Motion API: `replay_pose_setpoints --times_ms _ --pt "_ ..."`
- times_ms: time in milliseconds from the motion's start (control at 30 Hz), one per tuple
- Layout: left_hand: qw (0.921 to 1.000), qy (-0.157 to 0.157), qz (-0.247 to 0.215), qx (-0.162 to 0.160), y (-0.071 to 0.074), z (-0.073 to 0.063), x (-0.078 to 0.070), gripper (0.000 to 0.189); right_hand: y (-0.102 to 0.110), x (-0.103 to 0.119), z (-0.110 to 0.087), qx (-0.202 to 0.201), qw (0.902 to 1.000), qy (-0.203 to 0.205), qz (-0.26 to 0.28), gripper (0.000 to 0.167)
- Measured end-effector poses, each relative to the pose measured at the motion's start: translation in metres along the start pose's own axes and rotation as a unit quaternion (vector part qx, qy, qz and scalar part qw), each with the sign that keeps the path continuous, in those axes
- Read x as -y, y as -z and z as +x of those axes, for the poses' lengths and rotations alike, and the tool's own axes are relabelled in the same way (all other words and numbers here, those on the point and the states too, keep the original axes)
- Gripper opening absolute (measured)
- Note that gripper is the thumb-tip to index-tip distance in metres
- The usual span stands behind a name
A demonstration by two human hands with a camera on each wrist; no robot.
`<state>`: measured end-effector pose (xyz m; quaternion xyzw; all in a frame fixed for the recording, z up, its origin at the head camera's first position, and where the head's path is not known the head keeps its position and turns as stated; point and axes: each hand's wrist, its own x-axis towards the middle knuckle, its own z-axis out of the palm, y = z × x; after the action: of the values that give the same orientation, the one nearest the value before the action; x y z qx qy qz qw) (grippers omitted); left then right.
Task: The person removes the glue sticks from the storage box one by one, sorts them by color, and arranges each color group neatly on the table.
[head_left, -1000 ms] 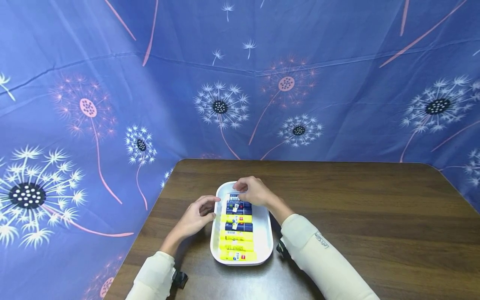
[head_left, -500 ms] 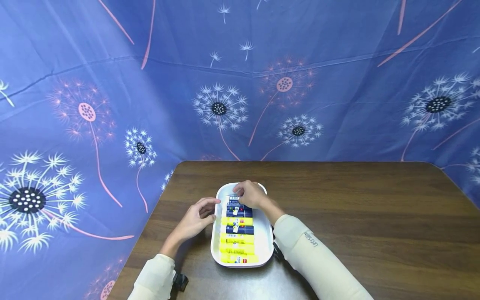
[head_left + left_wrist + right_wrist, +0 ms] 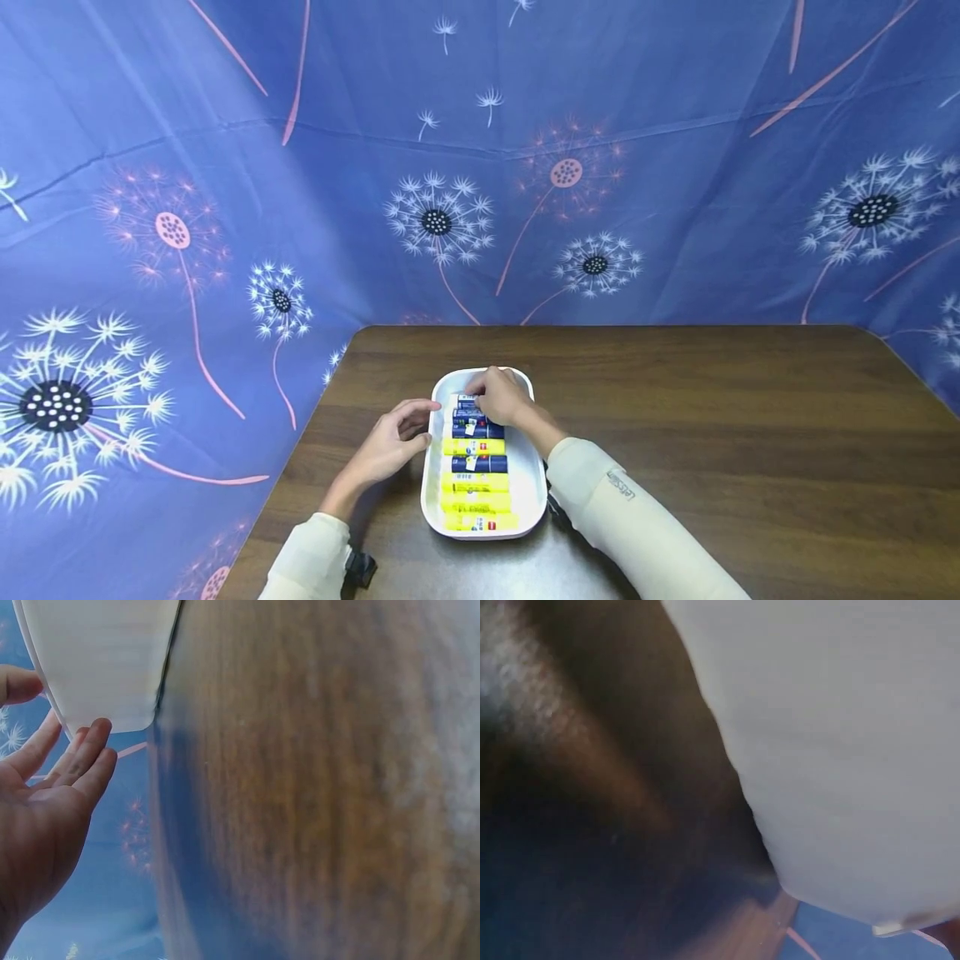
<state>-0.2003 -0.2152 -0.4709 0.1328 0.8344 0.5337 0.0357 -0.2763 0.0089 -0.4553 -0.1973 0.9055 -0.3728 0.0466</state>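
Note:
A white tray [image 3: 531, 500] stands on the table and holds a row of yellow and navy glue sticks lying crosswise. Yellow glue sticks [image 3: 476, 502] fill most of the near half. A navy glue stick [image 3: 480, 464] lies among them, and more navy ones are at the far end. My right hand [image 3: 501, 397] reaches over the tray, its curled fingers on the farthest navy glue stick [image 3: 466, 402] and covering its right end. Beside the tray's left wall is my left hand [image 3: 390, 437], fingers relaxed, fingertips right at the rim. In the left wrist view, its fingers [image 3: 88, 754] overlap the tray's side.
The brown wooden table [image 3: 712, 433] extends far to the right of the tray. A blue dandelion-print cloth [image 3: 675, 167] hangs behind and to the left. The tray's outer wall [image 3: 840, 765] fills much of the right wrist view.
My right hand has drawn slightly nearer along the tray, its fingers curling more over the far navy glue stick. The left hand stays at the left rim. The head view has tilted a little.

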Motion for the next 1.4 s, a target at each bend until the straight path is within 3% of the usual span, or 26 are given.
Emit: replay_pose_setpoints --times_ms 167,300,400,500,567,633,833,1000,1267,1400 --pt "0.9998 0.0 -0.009 0.016 -0.005 -0.001 0.001 0.048 0.013 0.0 -0.012 -0.03 0.9992 0.004 0.025 0.027" --pt "0.9997 -0.006 -0.014 0.018 -0.006 -0.002 -0.001 0.048 0.036 -0.002 -0.024 -0.06 0.9932 -0.019 0.098 0.024" --pt "0.9994 -0.017 -0.014 0.028 -0.004 -0.003 -0.001 0.048 0.06 -0.012 -0.033 -0.077 0.9758 -0.039 0.201 0.027" --pt "0.9983 -0.032 -0.011 0.047 0.001 -0.002 0.001 0.049 0.082 -0.03 -0.042 -0.103 0.9473 -0.07 0.295 0.031" --pt "0.9975 -0.039 -0.01 0.058 0.005 -0.001 0.002 0.049 0.094 -0.044 -0.047 -0.129 0.9305 -0.097 0.329 0.034" --pt "0.9971 -0.044 -0.009 0.062 0.007 -0.001 0.003 0.049 0.101 -0.058 -0.053 -0.156 0.9227 -0.127 0.329 0.035" --pt "0.9958 -0.059 -0.013 0.07 0.007 0.0 0.007 0.05 0.104 -0.096 -0.07 -0.199 0.9309 -0.207 0.226 0.033" --pt "0.9952 -0.059 -0.018 0.076 0.004 0.003 0.006 0.051 0.101 -0.113 -0.082 -0.203 0.9378 -0.238 0.152 0.03" --pt "0.9922 -0.071 -0.005 0.103 -0.002 0.01 0.004 0.05 0.095 -0.116 -0.09 -0.186 0.9419 -0.253 0.12 0.029" --pt "0.9925 -0.064 0.002 0.104 -0.002 0.01 0.001 0.05 0.091 -0.111 -0.087 -0.179 0.9382 -0.249 0.162 0.026"
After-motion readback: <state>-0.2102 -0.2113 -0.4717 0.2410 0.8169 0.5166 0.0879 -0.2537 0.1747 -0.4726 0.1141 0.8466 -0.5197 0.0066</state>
